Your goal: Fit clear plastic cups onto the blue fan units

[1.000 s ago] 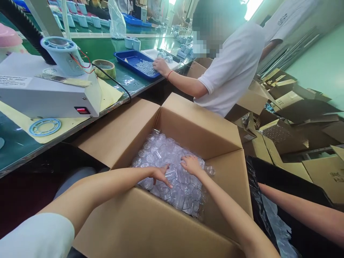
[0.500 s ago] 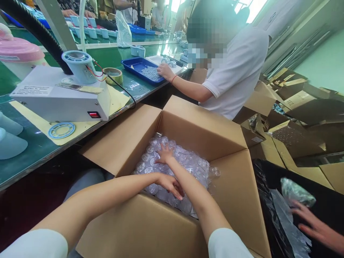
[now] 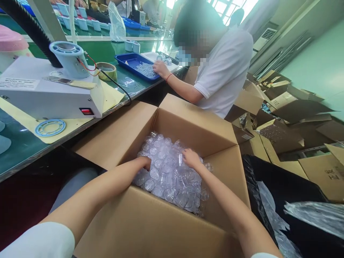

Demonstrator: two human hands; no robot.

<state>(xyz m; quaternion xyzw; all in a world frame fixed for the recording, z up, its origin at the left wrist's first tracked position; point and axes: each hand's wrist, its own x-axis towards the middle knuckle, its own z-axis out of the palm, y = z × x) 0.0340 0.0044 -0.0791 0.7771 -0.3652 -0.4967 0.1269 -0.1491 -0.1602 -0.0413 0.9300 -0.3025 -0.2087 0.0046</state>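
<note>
A large open cardboard box (image 3: 177, 233) stands in front of me, holding many clear plastic pieces (image 3: 168, 194) with round, ray-patterned ends. My left hand (image 3: 145, 163) reaches over the near left side and rests against the pieces at the left. Its fingers bend down and are mostly hidden. Towards the right of the heap is my right hand (image 3: 190, 157). Its fingers are curled and closed at a clear plastic piece (image 3: 180, 159) near the far wall; the fingertips are partly hidden.
On the green bench stand a white machine (image 3: 51, 93) with a hose, a blue ring (image 3: 50, 127), a tape roll (image 3: 107, 71) and a blue tray (image 3: 131, 62) of small parts. A co-worker (image 3: 223, 64) sits beyond the box. At right are a black bag (image 3: 290, 179) and cardboard boxes (image 3: 285, 138).
My hands, crossed before, have moved apart: the left to the left, the right to the right. The other person's hand at lower right has left the view. The view has shifted slightly.
</note>
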